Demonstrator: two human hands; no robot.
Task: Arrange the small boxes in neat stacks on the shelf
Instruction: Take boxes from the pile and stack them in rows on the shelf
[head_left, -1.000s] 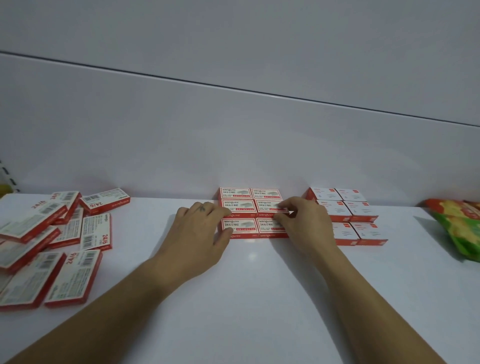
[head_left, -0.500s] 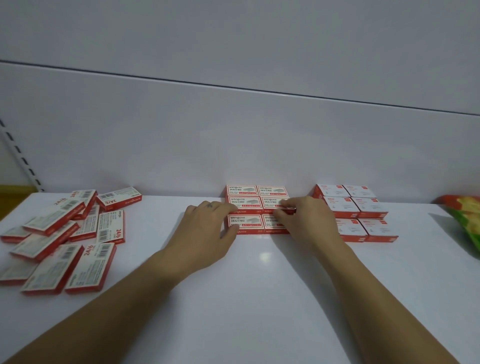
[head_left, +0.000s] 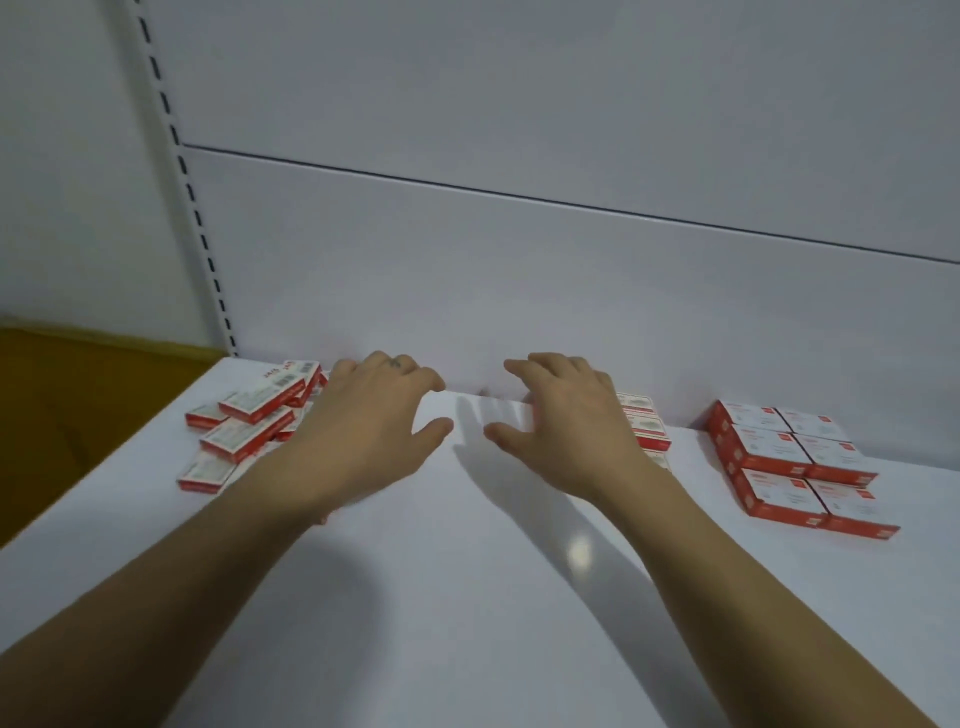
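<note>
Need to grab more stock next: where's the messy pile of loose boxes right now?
In the head view, the loose pile lies at the shelf's far left, just beyond the left hand.

Two hands, the left hand (head_left: 371, 421) and the right hand (head_left: 563, 421); one neat block of boxes (head_left: 795, 460) showing six tops, stacked at least two deep; one loose pile of boxes (head_left: 249, 431), about six visible; three boxes (head_left: 641, 423) showing behind the right hand; one shelf (head_left: 467, 597).

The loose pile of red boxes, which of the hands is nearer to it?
Left. The left hand hovers at the pile; the right hand is farther right.
</note>
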